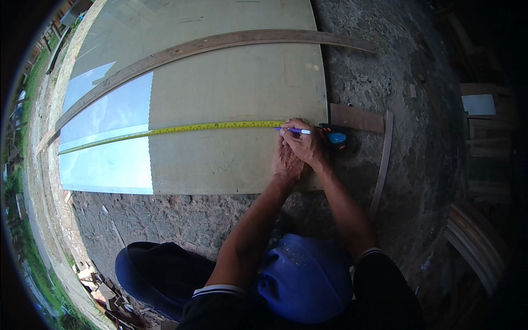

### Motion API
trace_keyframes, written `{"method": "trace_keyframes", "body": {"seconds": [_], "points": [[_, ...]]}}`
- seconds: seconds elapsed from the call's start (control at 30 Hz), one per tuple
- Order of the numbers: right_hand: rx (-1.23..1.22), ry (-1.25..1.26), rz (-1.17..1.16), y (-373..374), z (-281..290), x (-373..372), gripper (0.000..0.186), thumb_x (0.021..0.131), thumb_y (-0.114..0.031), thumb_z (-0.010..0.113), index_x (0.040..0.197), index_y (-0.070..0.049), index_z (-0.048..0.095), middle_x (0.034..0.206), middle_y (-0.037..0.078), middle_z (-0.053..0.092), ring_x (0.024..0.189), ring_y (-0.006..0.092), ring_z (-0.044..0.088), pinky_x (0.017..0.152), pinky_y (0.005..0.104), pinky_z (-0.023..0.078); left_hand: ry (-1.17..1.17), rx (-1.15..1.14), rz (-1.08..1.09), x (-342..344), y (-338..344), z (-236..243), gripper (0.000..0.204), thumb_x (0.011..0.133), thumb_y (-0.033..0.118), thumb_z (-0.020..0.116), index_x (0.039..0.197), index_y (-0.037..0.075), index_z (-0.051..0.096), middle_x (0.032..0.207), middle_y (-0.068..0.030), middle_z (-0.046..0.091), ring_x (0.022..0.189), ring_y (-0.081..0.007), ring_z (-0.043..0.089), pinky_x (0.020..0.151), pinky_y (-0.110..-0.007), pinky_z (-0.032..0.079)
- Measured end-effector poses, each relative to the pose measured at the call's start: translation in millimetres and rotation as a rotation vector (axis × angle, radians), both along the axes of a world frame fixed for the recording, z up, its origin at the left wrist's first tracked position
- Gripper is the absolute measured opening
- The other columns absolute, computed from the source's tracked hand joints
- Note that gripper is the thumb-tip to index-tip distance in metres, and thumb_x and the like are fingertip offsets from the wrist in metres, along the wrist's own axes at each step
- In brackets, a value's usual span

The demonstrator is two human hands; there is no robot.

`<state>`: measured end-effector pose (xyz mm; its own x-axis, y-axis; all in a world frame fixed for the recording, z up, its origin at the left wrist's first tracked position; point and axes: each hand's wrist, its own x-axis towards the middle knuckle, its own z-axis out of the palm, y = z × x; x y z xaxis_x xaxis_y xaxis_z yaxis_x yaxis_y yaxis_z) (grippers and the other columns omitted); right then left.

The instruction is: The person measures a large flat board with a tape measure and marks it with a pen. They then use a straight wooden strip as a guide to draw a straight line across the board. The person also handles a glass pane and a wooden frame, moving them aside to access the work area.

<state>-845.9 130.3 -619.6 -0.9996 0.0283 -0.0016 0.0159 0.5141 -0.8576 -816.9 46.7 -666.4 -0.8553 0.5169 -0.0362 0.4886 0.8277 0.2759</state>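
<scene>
Head view: a yellow tape measure blade (216, 126) lies stretched across a large beige sheet (220, 165), running from the sheet's left edge to the hands near its right edge. The right hand (309, 146) grips a purple-and-white pen (297, 131), fingers closed round it, with the tip pointing left at the blade. Beneath and just left of it, the left hand (287, 163) rests low on the sheet by the blade; its fingers are mostly covered, so I cannot tell whether they pinch anything. Just past the hands, at the sheet's right edge, sits the tape's black, blue and orange case (336, 138); the short length between case and pen is hidden by the hands. On the far side of the blade, a long wooden batten (220, 43) crosses the sheet, its two ends reaching past the edges. A brown wooden offcut (357, 118) lies beside the right edge, beyond the case, and a narrow wooden strip (381, 165) lies near it on the rough grey floor (379, 82). The person's blue-clad knee (305, 278) shows between the forearms. Farther out are scattered wood scraps (107, 294) at lower left, stacked boards (477, 242) at right, and green grass (41, 286) along the left.
</scene>
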Motion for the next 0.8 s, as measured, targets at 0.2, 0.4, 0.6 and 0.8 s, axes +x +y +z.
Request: {"method": "trace_keyframes", "body": {"seconds": [0.2,0.4,0.6,0.8], "points": [[-0.002,0.055,0.022,-3,11,0,0.016,0.091,-0.019,0.072,0.099,-0.005,0.067,0.089,0.014,0.073,0.081,0.0313,0.073,0.069,0.0373,0.056,-0.044,0.039,-0.01,-1,-2,3,0.071,0.1,0.044,0.038,0.157,0.004,0.025,0.163,-0.0179,0.026,0.152,-0.0358,0.019,0.125,-0.049,0.007],[0.06,0.04,0.03,-3,17,0,0.016,0.091,-0.019,0.071,0.097,-0.005,0.066,0.087,0.015,0.072,0.081,0.0317,0.073,0.068,0.0377,0.056,0.047,0.043,0.014,2,-2,-1,0.069,0.1,0.044,0.038,0.156,0.005,0.027,0.162,-0.0157,0.028,0.152,-0.0325,0.021,0.125,-0.05,0.006],[0.073,-0.049,0.053,0,9,-2,0.017,0.094,-0.015,0.068,0.102,0.0,0.066,0.088,0.011,0.072,0.077,0.0162,0.072,0.071,0.0295,0.057,-0.046,0.064,-0.025,-1,-3,5,0.069,0.1,0.045,0.038,0.156,0.006,0.027,0.162,-0.0174,0.028,0.152,-0.0347,0.02,0.125,-0.05,0.005],[-0.044,-0.014,0.021,8,6,0,0.018,0.095,-0.015,0.066,0.108,-0.002,0.068,0.089,0.011,0.073,0.077,0.0204,0.072,0.068,0.0318,0.056,-0.173,-0.048,-0.038,-1,-1,14,0.069,0.099,0.045,0.039,0.156,0.006,0.028,0.163,-0.0153,0.028,0.153,-0.0361,0.016,0.125,-0.05,0.006]]}}
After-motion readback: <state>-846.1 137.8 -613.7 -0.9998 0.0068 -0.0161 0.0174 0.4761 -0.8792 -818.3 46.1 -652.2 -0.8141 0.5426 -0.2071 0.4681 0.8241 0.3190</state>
